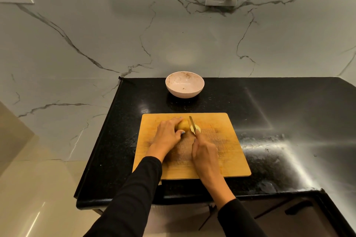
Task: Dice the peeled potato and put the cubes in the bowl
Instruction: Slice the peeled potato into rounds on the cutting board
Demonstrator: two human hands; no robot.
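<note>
Frame centre, on rectangular wooden cutting board [221, 159]: left hand [167, 136] gripping round yellow peeled potato [183, 124]; right hand [205, 153] clasping steel-bladed knife [192, 122], pale cut slice [196, 128] just beside; pink ceramic bowl [184, 84] above.

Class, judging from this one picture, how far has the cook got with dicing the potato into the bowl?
Done: one slice lies cut beside the potato on the board. In hand: the left hand holds the potato while the right hand works the knife. Left: no cubes yet; the bowl holds none.

potato [183, 124] half hidden under left hand [168, 135], knife handle concealed inside right hand [204, 152]
</note>
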